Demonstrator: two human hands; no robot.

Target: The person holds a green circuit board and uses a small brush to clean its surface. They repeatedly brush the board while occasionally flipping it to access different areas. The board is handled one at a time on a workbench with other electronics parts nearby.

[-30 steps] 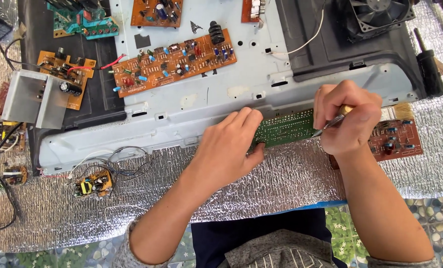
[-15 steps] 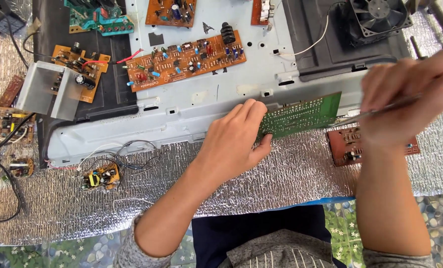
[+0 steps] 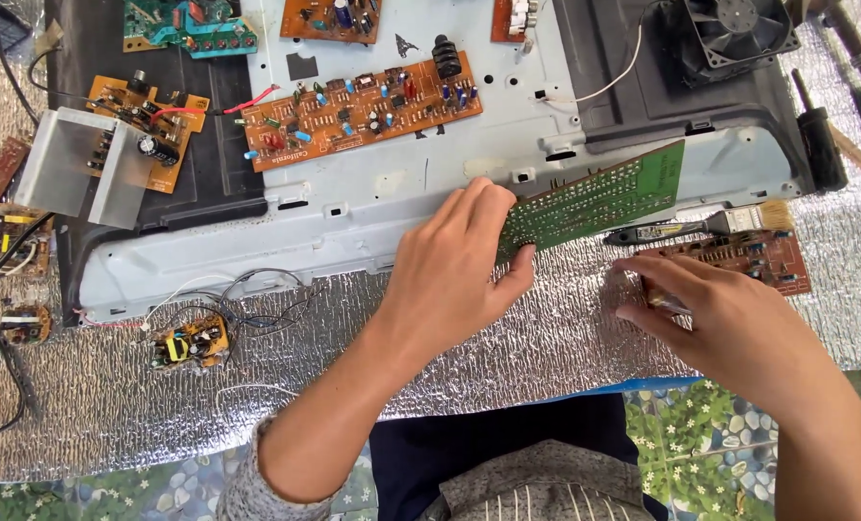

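Observation:
My left hand (image 3: 454,275) grips the left end of a long green circuit board (image 3: 594,198) and holds it tilted over the edge of a pale grey metal chassis (image 3: 353,227). My right hand (image 3: 715,323) hovers low over the silver foil mat (image 3: 507,357), fingers apart, with a small thin metal piece (image 3: 664,301) under its fingertips. A paintbrush with a dark handle (image 3: 700,229) lies loose just above that hand, partly on a brown circuit board (image 3: 763,259).
An orange circuit board (image 3: 363,108) lies on the chassis, with a heatsink and board (image 3: 102,159) at the left. A small yellow board with loose wires (image 3: 191,340) sits on the mat. A black fan (image 3: 734,29) and dark tools (image 3: 821,145) are at the upper right.
My right hand has let go of the paintbrush, which now lies by the brown board, and has dropped to the mat. The left hand still holds the green board.

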